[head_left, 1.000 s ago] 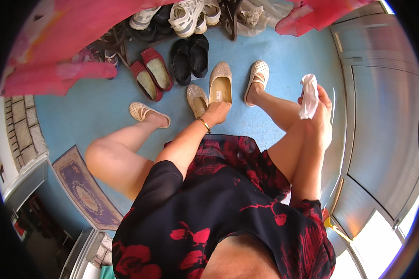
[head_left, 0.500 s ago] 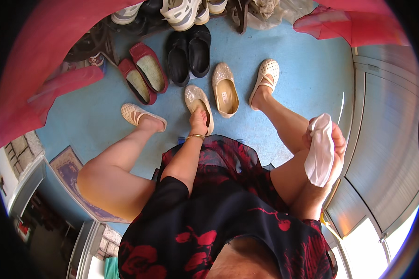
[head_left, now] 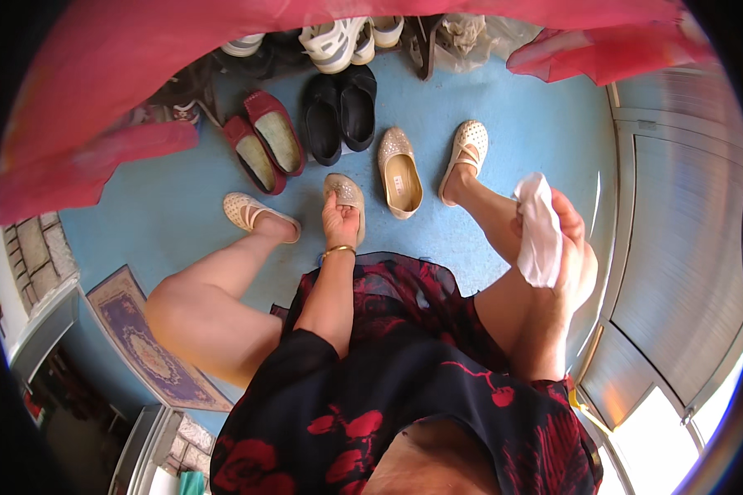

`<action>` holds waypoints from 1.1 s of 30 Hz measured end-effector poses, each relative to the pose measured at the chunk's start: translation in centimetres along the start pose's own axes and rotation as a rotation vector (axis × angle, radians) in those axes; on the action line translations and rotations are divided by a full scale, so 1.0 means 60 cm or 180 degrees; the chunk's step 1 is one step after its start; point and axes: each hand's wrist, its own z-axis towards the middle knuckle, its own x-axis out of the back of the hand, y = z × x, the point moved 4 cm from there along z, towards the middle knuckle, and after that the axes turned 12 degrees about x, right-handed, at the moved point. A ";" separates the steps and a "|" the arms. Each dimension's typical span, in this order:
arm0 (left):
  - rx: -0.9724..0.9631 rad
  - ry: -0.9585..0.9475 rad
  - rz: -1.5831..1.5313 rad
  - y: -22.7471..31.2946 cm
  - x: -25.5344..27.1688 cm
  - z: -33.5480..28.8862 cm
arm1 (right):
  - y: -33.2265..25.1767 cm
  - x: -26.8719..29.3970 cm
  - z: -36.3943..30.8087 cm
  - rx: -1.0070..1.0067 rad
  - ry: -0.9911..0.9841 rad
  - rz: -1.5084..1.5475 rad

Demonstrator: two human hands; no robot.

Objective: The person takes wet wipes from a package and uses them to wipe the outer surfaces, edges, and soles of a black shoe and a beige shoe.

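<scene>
My left hand point(head_left: 339, 224), with a gold bangle at the wrist, grips a glittery beige flat shoe point(head_left: 343, 191), fingers inside its opening. In my right hand point(head_left: 571, 239) is a crumpled white cloth point(head_left: 538, 235), raised above my right knee. The matching flat shoe point(head_left: 399, 175) lies on the blue floor just right of the held one, its toe pointing away from me. Left of them rest a pair of black shoes point(head_left: 357, 111) and a pair of dark red moccasins point(head_left: 274, 136) with pale insoles.
My feet wear cream perforated shoes point(head_left: 468, 148), spread wide. A rack of white sneakers point(head_left: 332, 45) stands at the far side beneath a red cloth point(head_left: 99, 91). A patterned mat point(head_left: 153, 338) lies at left, and a panelled door point(head_left: 677, 247) is on the right.
My right hand with the cloth has moved left and slightly away from me. My left hand has turned on the shoe, and the shoe sits more upright now. The view has shifted a little.
</scene>
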 end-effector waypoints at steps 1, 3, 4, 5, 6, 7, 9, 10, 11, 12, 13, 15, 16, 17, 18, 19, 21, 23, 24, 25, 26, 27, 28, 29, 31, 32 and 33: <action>0.0009 -0.0186 0.0191 0.005 -0.024 -0.027 | -0.013 -0.017 -0.010 0.0097 0.0071 -0.0409; -0.0046 -0.0613 0.0548 0.026 -0.080 -0.098 | 0.002 -0.027 -0.010 0.0268 -0.0422 -0.0224; -0.0173 -0.0844 0.0778 0.033 -0.115 -0.131 | 0.005 -0.039 -0.017 0.0453 -0.0546 -0.0132; -0.0354 -0.1127 0.1019 0.036 -0.155 -0.181 | 0.009 -0.049 -0.019 0.0570 -0.0725 -0.0128; -0.0527 -0.1413 0.1257 0.034 -0.195 -0.235 | 0.017 -0.056 -0.019 0.0642 -0.0883 -0.0073; -0.0710 -0.1698 0.1495 0.033 -0.230 -0.289 | 0.022 -0.065 -0.020 0.0719 -0.1043 -0.0018; -0.0782 -0.2195 0.1677 0.028 -0.276 -0.388 | 0.007 -0.090 -0.035 0.1009 -0.1065 -0.0002; -0.0804 -0.2432 0.1769 0.022 -0.289 -0.431 | -0.011 -0.113 -0.054 0.1401 -0.0931 -0.0096; -0.0820 -0.2577 0.1808 0.017 -0.297 -0.466 | -0.027 -0.133 -0.073 0.1788 -0.0791 -0.0188; -0.0820 -0.2736 0.1852 0.007 -0.301 -0.501 | -0.037 -0.141 -0.089 0.2492 -0.1021 -0.0768; -0.0823 -0.2893 0.1897 -0.001 -0.305 -0.538 | -0.051 -0.159 -0.114 0.3268 -0.1029 -0.0987; -0.0648 -0.3444 0.2036 -0.015 -0.300 -0.593 | -0.081 -0.203 -0.171 0.4130 -0.1014 -0.1197; -0.0652 -0.3578 0.2132 -0.022 -0.289 -0.617 | -0.089 -0.220 -0.181 0.4759 -0.0850 -0.1481; -0.0653 -0.3705 0.2218 -0.031 -0.278 -0.646 | -0.091 -0.235 -0.185 0.5375 -0.0674 -0.1780; -0.0566 -0.3698 0.2365 -0.026 -0.273 -0.657 | -0.094 -0.239 -0.186 0.5472 -0.0691 -0.1575; -0.0481 -0.3701 0.2517 -0.023 -0.270 -0.668 | -0.094 -0.240 -0.184 0.5355 -0.0745 -0.1440; -0.0337 -0.4030 0.2253 -0.012 -0.291 -0.701 | -0.099 -0.242 -0.208 0.5445 -0.0810 -0.1069; 0.0511 -0.4337 0.2002 -0.005 -0.310 -0.712 | -0.105 -0.247 -0.219 0.5578 -0.0347 -0.1085; 0.0968 -0.4402 0.1843 -0.006 -0.314 -0.713 | -0.115 -0.248 -0.228 0.5647 -0.0351 -0.1087; 0.1426 -0.4456 0.1680 -0.008 -0.316 -0.715 | -0.124 -0.248 -0.235 0.5717 -0.0352 -0.1088; 0.1588 -0.4469 0.1693 0.000 -0.316 -0.710 | -0.121 -0.249 -0.225 0.5649 -0.0355 -0.1024; 0.1064 -0.4589 0.2291 0.009 -0.315 -0.707 | -0.118 -0.245 -0.209 0.5040 -0.0674 -0.1011; 0.0513 -0.4666 0.2877 0.017 -0.315 -0.704 | -0.114 -0.236 -0.196 0.4422 -0.0969 -0.0994; -0.0041 -0.4686 0.3437 0.020 -0.317 -0.709 | -0.103 -0.232 -0.182 0.3775 -0.1236 -0.0990; -0.0222 -0.4855 0.4048 0.017 -0.328 -0.728 | -0.096 -0.236 -0.173 0.3612 -0.1391 -0.0833; -0.0356 -0.4718 0.4533 0.027 -0.326 -0.722 | -0.099 -0.237 -0.175 0.3379 -0.1387 -0.0980; -0.0708 -0.4713 0.4704 0.028 -0.328 -0.725 | -0.101 -0.238 -0.175 0.3143 -0.1380 -0.1124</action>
